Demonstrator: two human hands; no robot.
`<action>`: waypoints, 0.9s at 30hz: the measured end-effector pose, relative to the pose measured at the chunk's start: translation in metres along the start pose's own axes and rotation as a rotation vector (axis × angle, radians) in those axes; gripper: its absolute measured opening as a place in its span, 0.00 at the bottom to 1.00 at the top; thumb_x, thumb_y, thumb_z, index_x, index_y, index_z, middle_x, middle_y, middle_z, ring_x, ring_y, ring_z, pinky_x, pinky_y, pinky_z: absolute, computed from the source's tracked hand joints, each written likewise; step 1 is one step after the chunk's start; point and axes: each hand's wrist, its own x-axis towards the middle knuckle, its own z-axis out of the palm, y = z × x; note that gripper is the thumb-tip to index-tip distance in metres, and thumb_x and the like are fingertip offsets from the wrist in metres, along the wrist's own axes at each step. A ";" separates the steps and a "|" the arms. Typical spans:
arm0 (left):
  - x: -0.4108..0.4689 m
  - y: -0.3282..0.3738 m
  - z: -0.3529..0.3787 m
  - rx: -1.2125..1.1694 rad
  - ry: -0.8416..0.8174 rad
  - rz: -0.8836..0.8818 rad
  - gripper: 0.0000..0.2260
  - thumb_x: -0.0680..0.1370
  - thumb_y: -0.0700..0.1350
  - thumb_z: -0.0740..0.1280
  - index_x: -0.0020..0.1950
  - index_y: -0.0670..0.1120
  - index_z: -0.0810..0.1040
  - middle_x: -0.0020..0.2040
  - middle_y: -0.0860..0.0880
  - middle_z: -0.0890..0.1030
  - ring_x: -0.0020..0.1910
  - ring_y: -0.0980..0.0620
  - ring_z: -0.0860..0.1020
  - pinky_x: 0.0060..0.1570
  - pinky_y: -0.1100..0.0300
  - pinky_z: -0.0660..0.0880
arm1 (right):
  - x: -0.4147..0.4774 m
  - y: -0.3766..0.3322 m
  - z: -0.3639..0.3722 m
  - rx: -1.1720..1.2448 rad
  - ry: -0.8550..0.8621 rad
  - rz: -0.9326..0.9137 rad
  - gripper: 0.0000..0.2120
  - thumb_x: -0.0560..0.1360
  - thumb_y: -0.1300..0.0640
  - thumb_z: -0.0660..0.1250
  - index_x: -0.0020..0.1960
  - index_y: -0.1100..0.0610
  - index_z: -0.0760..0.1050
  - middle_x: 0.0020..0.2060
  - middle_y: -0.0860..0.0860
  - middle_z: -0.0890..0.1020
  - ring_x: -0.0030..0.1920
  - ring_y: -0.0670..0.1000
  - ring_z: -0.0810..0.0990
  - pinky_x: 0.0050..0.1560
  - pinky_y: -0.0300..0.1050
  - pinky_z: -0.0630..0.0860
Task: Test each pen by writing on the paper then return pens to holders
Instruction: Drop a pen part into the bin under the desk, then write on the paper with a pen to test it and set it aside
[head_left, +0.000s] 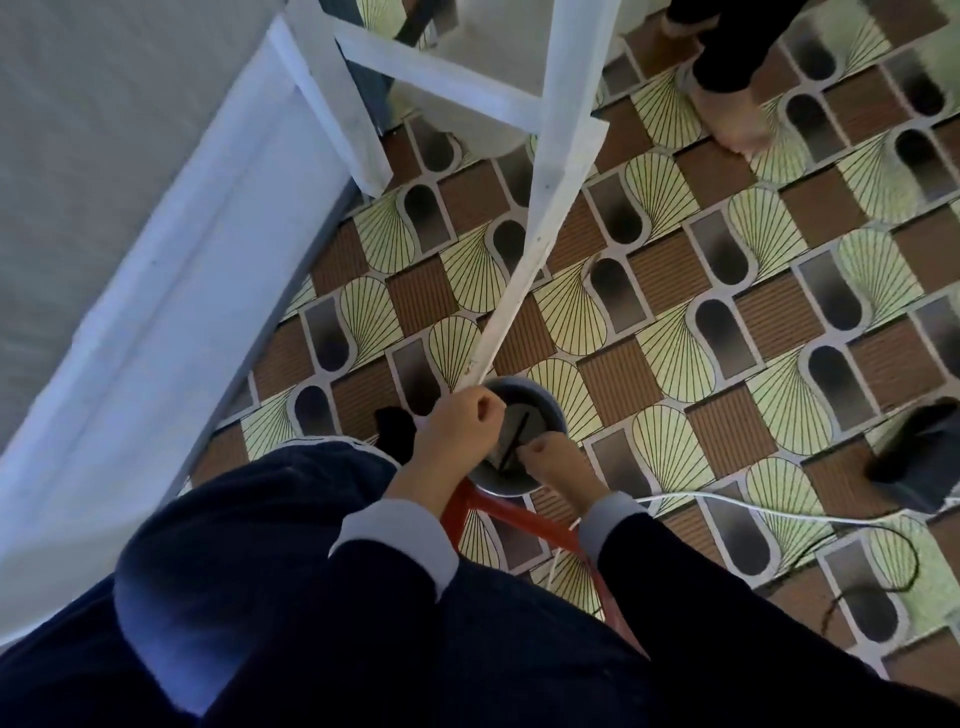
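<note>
Leaning over your dark sleeves and the red stool frame, you work at the round grey holder by your knees: your left hand curls over its near rim, gripping it, while your right hand pinches the low end of a black pen slanted inside the holder. Brace the rim and guide the pen along its own shaft so the holder does not tip. No paper shows. Beyond lie patterned floor, white table legs and another person's foot; no lettering is legible
</note>
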 end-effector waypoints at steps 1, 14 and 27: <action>-0.003 0.009 -0.010 -0.046 0.028 0.024 0.10 0.82 0.53 0.58 0.52 0.52 0.77 0.52 0.51 0.81 0.51 0.53 0.78 0.53 0.53 0.76 | -0.012 -0.008 -0.011 0.030 0.029 -0.045 0.13 0.80 0.51 0.62 0.45 0.58 0.78 0.39 0.53 0.81 0.41 0.53 0.81 0.47 0.49 0.82; -0.251 0.122 -0.157 -0.352 0.801 0.683 0.08 0.81 0.45 0.63 0.49 0.48 0.82 0.42 0.55 0.83 0.42 0.59 0.81 0.42 0.68 0.74 | -0.280 -0.154 -0.125 0.476 0.345 -1.162 0.06 0.80 0.55 0.64 0.49 0.51 0.80 0.39 0.45 0.84 0.40 0.42 0.81 0.39 0.32 0.74; -0.458 -0.008 -0.337 -0.270 1.331 0.266 0.08 0.80 0.45 0.63 0.49 0.48 0.82 0.44 0.54 0.84 0.41 0.59 0.82 0.45 0.61 0.77 | -0.491 -0.346 -0.063 0.122 0.155 -2.049 0.09 0.77 0.50 0.62 0.45 0.50 0.80 0.29 0.42 0.79 0.31 0.47 0.79 0.33 0.44 0.75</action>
